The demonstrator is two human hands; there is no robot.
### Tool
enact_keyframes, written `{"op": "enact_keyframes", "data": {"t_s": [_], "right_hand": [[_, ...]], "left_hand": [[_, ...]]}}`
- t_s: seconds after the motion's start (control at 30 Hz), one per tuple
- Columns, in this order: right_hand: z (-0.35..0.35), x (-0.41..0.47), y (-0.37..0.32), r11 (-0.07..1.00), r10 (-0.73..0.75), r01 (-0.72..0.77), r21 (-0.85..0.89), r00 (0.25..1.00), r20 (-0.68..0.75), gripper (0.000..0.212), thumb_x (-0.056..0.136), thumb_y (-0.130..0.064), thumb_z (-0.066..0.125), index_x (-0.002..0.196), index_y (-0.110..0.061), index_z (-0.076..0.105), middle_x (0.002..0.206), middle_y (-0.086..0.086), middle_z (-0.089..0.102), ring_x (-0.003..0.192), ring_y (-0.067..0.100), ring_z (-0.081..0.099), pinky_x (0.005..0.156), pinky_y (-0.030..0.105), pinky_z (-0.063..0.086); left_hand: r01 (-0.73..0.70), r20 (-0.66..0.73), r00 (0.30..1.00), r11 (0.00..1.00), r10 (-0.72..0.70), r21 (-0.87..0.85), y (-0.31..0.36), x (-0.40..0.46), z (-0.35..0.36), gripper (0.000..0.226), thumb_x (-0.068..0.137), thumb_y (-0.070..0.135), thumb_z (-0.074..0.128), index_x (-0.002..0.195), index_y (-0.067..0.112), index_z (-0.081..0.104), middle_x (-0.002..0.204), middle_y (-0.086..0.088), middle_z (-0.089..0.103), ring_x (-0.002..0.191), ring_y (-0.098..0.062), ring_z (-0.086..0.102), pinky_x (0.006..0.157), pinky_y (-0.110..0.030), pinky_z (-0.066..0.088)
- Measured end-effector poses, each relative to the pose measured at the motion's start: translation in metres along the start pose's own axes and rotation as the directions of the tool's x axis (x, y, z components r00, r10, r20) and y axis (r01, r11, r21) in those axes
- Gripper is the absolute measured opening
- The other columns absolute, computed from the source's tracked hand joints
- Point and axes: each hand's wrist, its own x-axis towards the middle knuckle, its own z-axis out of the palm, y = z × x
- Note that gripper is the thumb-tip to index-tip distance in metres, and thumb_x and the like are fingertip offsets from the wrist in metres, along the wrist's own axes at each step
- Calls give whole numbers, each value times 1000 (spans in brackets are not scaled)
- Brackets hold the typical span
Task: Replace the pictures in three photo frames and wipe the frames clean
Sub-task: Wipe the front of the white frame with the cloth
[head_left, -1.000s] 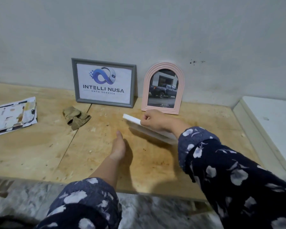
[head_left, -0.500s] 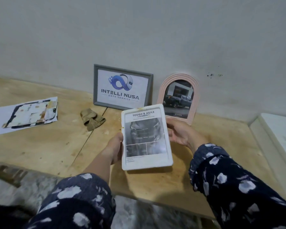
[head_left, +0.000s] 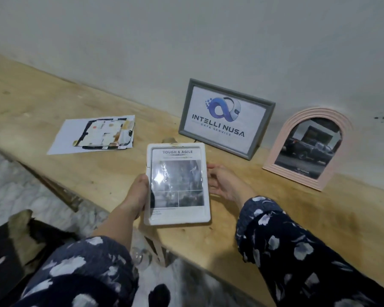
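A white photo frame (head_left: 177, 214) with a "Tough & Agile" car print is held upright above the wooden table (head_left: 275, 209), its front facing me. My left hand (head_left: 136, 192) grips its left edge. My right hand (head_left: 223, 182) lies with relaxed fingers against its right edge. A grey frame (head_left: 185, 111) with a logo print leans on the wall behind. To its right a pink arched frame (head_left: 282, 138) with a truck photo also leans there. Only a brown corner of the cloth (head_left: 170, 140) shows above the white frame.
A small stack of loose printed pictures (head_left: 98, 134) lies on the table to the left. The table's front edge runs diagonally below my arms, with marbled floor (head_left: 13, 187) beyond it. A dark object (head_left: 16, 244) sits at the lower left.
The white frame went from lying tilted under my right hand to standing upright between both hands, facing me. My left hand took hold of its left edge. The view swung left.
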Motion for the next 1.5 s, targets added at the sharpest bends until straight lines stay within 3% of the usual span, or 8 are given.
{"op": "enact_keyframes", "data": {"t_s": [0.23, 0.4, 0.5, 0.7, 1.03, 1.17, 1.33, 1.5], "right_hand": [[46, 64, -11, 952, -153, 65, -300, 949, -278, 24, 89, -11, 39, 101, -24, 56, 107, 6, 61, 94, 24, 57, 80, 37, 50], [78, 109, -29, 768, -357, 152, -622, 908, -219, 22, 91, -17, 39, 97, -30, 55, 112, 1, 60, 102, 24, 56, 86, 36, 50], [97, 134, -33, 694, -403, 180, -697, 900, -169, 23, 93, -24, 43, 110, -33, 55, 125, 2, 58, 111, 25, 54, 87, 34, 46], [120, 155, -28, 622, -309, 12, -783, 923, -232, 64, 86, -30, 54, 144, -29, 27, 139, 2, 48, 127, 29, 43, 103, 44, 32], [79, 120, -37, 839, -262, 17, -543, 889, -376, 33, 86, -24, 51, 118, -27, 56, 125, 5, 58, 108, 28, 55, 97, 30, 41], [42, 89, -41, 805, -383, 71, -589, 820, -425, 37, 88, -24, 48, 123, -16, 60, 128, 11, 59, 116, 31, 54, 91, 29, 43], [6, 42, -32, 834, -434, 147, -532, 770, -467, 34, 88, -26, 42, 100, -8, 68, 107, 16, 67, 107, 34, 59, 87, 34, 46], [-32, 19, -8, 886, -333, 49, -461, 758, -560, 31, 94, -14, 44, 116, -9, 65, 122, 12, 62, 109, 28, 54, 96, 36, 42]], "left_hand": [[38, -160, 986, 999, -41, -22, -7, 41, -57, 35, 94, 27, 24, 109, 5, 48, 85, -19, 55, 75, -28, 53, 72, -43, 49], [65, -204, 976, 996, -75, -55, -11, 71, -87, 30, 93, 24, 28, 102, 7, 50, 86, -18, 55, 77, -27, 52, 69, -40, 47], [84, -195, 977, 996, -91, -45, -11, 87, -100, 33, 90, 25, 30, 105, 4, 50, 90, -18, 58, 78, -29, 54, 70, -41, 48], [105, -164, 980, 994, -111, -41, -13, 117, -120, 33, 78, 32, 33, 93, 10, 53, 87, -17, 58, 77, -28, 54, 74, -46, 50], [50, 21, 998, 997, -51, 50, 0, 138, -89, 37, 84, 26, 30, 103, 1, 50, 80, -18, 55, 70, -29, 52, 65, -47, 48], [12, 179, 984, 998, -23, 58, 4, 146, -47, 43, 81, 28, 33, 108, 7, 59, 98, -22, 68, 86, -40, 67, 82, -56, 54], [-1, 291, 957, 996, -25, 89, 20, 123, 15, 41, 87, 22, 27, 109, 4, 58, 99, -25, 67, 80, -36, 66, 72, -46, 57], [-40, 313, 949, 981, -22, 189, 13, 117, 60, 44, 81, 29, 26, 100, 9, 60, 99, -20, 67, 83, -32, 66, 80, -49, 56]]}}
